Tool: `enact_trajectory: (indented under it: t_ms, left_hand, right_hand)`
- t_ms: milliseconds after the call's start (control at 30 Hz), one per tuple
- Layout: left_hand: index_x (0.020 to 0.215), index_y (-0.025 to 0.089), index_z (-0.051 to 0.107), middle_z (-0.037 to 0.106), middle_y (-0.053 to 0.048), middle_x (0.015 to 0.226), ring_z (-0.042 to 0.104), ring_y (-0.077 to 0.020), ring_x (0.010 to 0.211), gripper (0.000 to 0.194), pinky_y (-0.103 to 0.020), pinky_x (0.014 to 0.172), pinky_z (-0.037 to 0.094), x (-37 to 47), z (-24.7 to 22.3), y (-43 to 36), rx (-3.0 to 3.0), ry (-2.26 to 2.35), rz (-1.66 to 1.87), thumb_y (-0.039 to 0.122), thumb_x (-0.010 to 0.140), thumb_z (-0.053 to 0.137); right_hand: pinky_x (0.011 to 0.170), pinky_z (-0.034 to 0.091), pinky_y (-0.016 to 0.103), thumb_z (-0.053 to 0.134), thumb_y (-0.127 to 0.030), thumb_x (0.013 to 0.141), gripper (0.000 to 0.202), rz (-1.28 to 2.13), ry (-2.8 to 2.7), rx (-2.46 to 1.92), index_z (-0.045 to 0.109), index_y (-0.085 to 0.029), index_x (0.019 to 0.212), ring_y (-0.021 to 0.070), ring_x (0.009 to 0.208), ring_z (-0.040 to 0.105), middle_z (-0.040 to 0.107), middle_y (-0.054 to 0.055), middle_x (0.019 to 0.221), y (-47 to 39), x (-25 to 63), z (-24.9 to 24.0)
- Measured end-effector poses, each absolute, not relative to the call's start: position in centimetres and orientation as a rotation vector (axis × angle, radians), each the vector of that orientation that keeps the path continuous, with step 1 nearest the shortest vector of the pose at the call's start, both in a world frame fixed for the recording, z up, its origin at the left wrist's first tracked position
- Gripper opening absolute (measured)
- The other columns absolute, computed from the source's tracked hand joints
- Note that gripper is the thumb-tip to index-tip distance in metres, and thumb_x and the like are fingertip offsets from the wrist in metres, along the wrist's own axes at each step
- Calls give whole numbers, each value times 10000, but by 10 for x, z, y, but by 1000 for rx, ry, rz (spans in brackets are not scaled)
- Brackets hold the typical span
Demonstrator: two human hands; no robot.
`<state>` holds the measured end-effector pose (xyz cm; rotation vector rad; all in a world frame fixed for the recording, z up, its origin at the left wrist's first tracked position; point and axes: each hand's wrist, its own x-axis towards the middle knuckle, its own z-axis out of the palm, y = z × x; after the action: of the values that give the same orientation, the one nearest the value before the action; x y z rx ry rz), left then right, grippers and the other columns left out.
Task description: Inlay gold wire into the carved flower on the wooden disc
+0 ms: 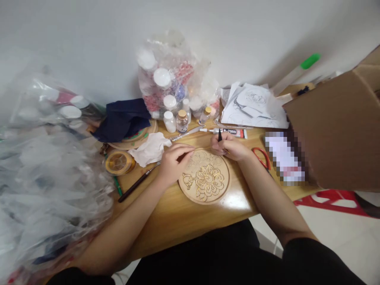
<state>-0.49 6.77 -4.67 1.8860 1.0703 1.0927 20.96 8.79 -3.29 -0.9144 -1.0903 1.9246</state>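
A round wooden plaque lies on the table, with a flower and a smaller figure outlined in raised gold lines. Its upper part carries fainter drawn lines. My left hand rests at the plaque's upper left rim, thumb and fingers pinched together; what they hold, if anything, is too small to make out. At the upper right rim, my right hand is closed around a slim black tool, whose lower end is mostly hidden by the fingers. Just behind that hand lies a glue tube marked B-7000.
Left of the plaque are a spool of gold wire, crumpled white tissue and a dark-handled tool. Small bottles and bagged jars stand behind. Red-handled scissors, a blurred-out phone and a cardboard box are on the right.
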Motion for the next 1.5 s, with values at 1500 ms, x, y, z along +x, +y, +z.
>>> enact_trajectory:
  t_ms: [1500]
  left_hand:
    - [911,187,653,604,35,558,601,-113,539,123,-231,544,479,-7,-43,73,1200,1028,1123,247,804,661]
  right_hand:
    - [348,103,202,722,-389,746,342,1811,-1216,-1092,516,-167,587,16,341,241,387,-95,403,81,201,-29]
